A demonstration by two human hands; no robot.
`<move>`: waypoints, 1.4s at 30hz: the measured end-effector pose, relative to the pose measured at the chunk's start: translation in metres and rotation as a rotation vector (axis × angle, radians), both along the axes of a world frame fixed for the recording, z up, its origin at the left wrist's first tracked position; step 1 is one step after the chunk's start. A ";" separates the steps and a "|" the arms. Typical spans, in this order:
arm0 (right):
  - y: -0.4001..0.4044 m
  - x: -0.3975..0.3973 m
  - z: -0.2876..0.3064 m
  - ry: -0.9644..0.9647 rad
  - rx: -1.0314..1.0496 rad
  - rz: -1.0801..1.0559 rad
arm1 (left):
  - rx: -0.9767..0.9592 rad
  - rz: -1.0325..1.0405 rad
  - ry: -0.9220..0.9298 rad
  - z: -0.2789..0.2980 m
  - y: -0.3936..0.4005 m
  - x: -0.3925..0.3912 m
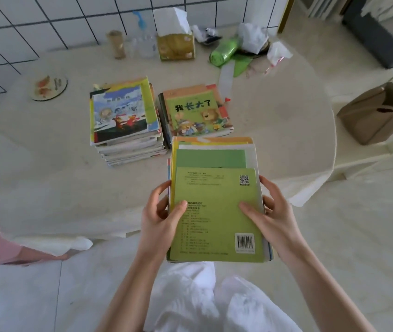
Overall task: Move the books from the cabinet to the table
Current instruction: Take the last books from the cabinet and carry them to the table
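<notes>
Book stack [217, 207] held flat, long axis pointing tableward [274, 121]

— Where are we, then?
— A home, by the look of it: round cloth-covered table [46, 178], tissue box [175, 45], children's picture books [196, 111], white tiled wall [46, 22], paper bag [377, 111] on the floor.

Green-covered books [217, 212], cream table [46, 164], white tiled wall [46, 20] with dark grid lines

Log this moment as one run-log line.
left hand: grips held books | right hand: grips same | table: two stacks down | held books: not yet placed
</notes>
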State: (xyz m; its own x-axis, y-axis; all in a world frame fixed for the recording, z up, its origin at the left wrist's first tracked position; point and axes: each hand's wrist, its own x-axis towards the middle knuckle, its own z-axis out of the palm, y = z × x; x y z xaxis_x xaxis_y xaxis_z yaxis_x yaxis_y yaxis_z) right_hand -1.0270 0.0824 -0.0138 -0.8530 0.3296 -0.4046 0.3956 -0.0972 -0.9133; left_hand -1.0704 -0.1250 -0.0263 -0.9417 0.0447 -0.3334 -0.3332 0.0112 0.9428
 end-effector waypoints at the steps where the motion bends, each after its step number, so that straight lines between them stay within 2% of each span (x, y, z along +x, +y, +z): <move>1: 0.002 -0.015 0.000 -0.013 -0.002 -0.003 | 0.003 -0.010 -0.004 0.000 0.000 -0.015; 9: 0.020 -0.116 -0.002 -0.117 -0.140 -0.073 | 0.057 -0.061 -0.007 0.000 0.007 -0.118; 12: 0.030 -0.143 -0.001 -0.202 -0.134 -0.012 | 0.057 -0.050 -0.013 -0.002 0.009 -0.140; 17: 0.048 -0.177 -0.001 -0.337 -0.247 0.197 | 0.077 -0.067 -0.027 -0.011 0.013 -0.166; 20: 0.057 -0.187 -0.009 -0.330 -0.243 0.229 | 0.099 -0.094 -0.067 -0.017 0.012 -0.173; 23: 0.064 -0.193 -0.016 -0.255 -0.180 0.241 | 0.117 -0.061 -0.112 -0.025 0.011 -0.176; 28: 0.076 -0.208 -0.026 -0.089 0.026 0.350 | 0.007 -0.109 -0.101 -0.044 0.013 -0.182; 32: 0.077 -0.208 -0.049 0.011 0.264 0.430 | -0.159 -0.088 0.046 -0.053 0.021 -0.183; 37: 0.074 -0.204 -0.071 0.080 0.483 0.444 | -0.226 -0.088 0.198 -0.060 0.027 -0.182; 42: 0.078 -0.197 -0.089 0.055 0.480 0.517 | -0.306 -0.089 0.217 -0.069 0.024 -0.177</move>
